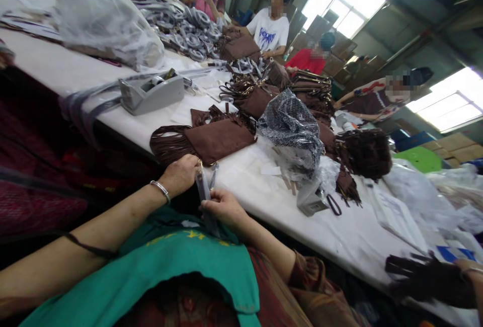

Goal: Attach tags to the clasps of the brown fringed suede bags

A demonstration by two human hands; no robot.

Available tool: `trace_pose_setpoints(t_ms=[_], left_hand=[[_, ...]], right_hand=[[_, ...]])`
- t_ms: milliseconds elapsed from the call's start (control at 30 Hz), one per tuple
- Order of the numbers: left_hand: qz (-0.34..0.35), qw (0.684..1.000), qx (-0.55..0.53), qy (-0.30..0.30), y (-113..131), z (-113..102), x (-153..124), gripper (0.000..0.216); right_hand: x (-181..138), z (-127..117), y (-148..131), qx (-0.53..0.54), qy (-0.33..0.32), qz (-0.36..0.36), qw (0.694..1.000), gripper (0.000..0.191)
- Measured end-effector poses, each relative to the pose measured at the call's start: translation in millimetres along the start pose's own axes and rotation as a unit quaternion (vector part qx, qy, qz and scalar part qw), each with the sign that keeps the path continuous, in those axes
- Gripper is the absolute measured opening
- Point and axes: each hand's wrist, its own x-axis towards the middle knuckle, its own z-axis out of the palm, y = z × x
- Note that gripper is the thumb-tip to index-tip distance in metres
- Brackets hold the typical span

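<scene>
A brown fringed bag (pixel 222 141) lies at the near edge of the white table, its long tassels spread to the left. My left hand (pixel 181 175), with a silver bangle at the wrist, is closed in a pinch at a small gold clasp beside the bag's lower edge. From there a strap in grey wrapping (pixel 204 186) hangs down toward my lap. My right hand (pixel 225 209) grips that wrapped strap lower down, thumb on top. The strap's lower end rests over my green apron (pixel 181 261).
A grey tape dispenser (pixel 151 93) stands left of the bag; a second dispenser (pixel 311 198) sits to the right. Clear plastic wrap (pixel 290 126), brown bags and wrapped straps (pixel 188 30) cover the table (pixel 241 181). Several people work around it; another person's hand (pixel 470 269) is at lower right.
</scene>
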Motion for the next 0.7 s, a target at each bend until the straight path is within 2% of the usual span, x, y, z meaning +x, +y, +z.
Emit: trace_pose_setpoints(t_ms=[167,300,367,433,500,533,567,600,667,700], left_hand=[[0.018,1.000,0.007,0.006,-11.3,1.2,9.3,0.019],[0.000,1.000,-0.006,0.025,-9.6,1.0,12.6,0.021],[-0.017,0.998,-0.035,0.054,-5.7,-1.4,9.0,0.020],[-0.058,0.990,-0.069,0.105,-0.2,-4.1,-0.5,0.018],[-0.143,0.974,-0.130,0.121,7.7,-4.9,-15.6,0.022],[-0.191,0.960,-0.183,0.092,12.7,-4.0,-24.2,0.026],[-0.238,0.936,-0.255,0.036,18.3,-2.4,-32.6,0.031],[-0.275,0.898,-0.341,-0.037,24.2,0.0,-40.2,0.036],[-0.321,0.787,-0.502,-0.162,35.5,5.3,-50.6,0.041],[-0.338,0.732,-0.561,-0.186,39.9,7.3,-52.9,0.039]], right_hand=[[-0.8,1.9,-2.6,0.022,0.009,0.020,1.000,0.017],[-0.4,0.9,-6.1,0.024,0.022,0.028,0.999,0.016],[-0.1,-0.5,-5.3,0.031,0.017,0.028,0.999,0.012],[-0.2,-2.3,-3.8,0.041,0.008,0.025,0.999,0.006],[-0.3,-3.7,-2.9,0.054,0.000,0.024,0.998,0.005],[0.1,-4.0,-2.9,0.061,-0.005,0.025,0.998,0.005],[0.9,-3.9,-3.0,0.068,-0.010,0.027,0.997,0.005],[2.4,-3.3,-3.0,0.076,-0.015,0.027,0.997,0.005],[7.5,-0.8,-2.0,0.080,-0.022,0.018,0.996,0.006],[10.7,0.9,-0.8,0.076,-0.025,0.008,0.997,0.007]])
